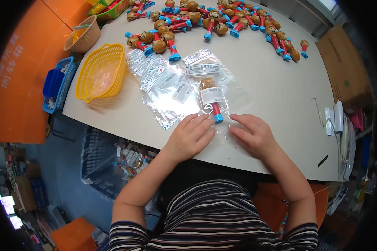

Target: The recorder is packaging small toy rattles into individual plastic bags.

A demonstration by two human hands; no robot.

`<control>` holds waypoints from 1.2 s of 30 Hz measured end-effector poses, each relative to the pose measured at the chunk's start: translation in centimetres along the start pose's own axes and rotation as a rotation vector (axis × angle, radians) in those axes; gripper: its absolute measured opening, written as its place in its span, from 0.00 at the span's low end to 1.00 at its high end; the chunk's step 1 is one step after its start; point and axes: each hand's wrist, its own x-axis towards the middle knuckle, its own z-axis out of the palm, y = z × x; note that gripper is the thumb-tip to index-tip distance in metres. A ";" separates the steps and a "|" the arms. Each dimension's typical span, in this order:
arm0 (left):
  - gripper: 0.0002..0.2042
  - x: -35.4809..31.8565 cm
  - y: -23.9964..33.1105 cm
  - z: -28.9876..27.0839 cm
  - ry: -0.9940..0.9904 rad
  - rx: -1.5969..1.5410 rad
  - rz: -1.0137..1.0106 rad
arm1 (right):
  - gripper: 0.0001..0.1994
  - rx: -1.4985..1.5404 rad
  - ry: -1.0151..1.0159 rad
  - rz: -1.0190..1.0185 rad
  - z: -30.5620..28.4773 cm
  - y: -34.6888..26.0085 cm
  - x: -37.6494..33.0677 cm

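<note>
A small toy point(212, 98) with a brown round head, red stem and blue base lies inside a clear plastic bag point(234, 102) with a white label, on the white table point(272, 83). My left hand point(190, 136) presses flat on the bag's near end, just left of the blue base. On the other side of the base, my right hand point(252, 134) also lies flat on the bag, fingers spread. A loose pile of empty clear labelled bags point(163, 81) spreads to the left of the bagged toy.
Several identical unbagged toys point(213, 19) are heaped along the table's far side. A yellow plastic basket point(101, 71), a woven basket point(83, 35) and a blue basket point(56, 83) sit at the left. A cardboard box point(343, 67) stands on the right. A crate of bagged toys point(121, 161) lies below the table.
</note>
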 end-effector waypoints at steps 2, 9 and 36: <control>0.13 -0.2 0.1 0.4 0.048 -0.068 -0.065 | 0.13 0.109 -0.017 0.030 0.2 0.5 -0.1; 0.13 -0.9 0.9 0.7 0.073 -0.178 -0.148 | 0.16 0.157 0.024 0.089 0.6 0.4 -0.7; 0.06 0.0 1.6 1.5 0.041 -0.336 -0.693 | 0.04 0.350 -0.105 0.635 1.8 -0.7 0.4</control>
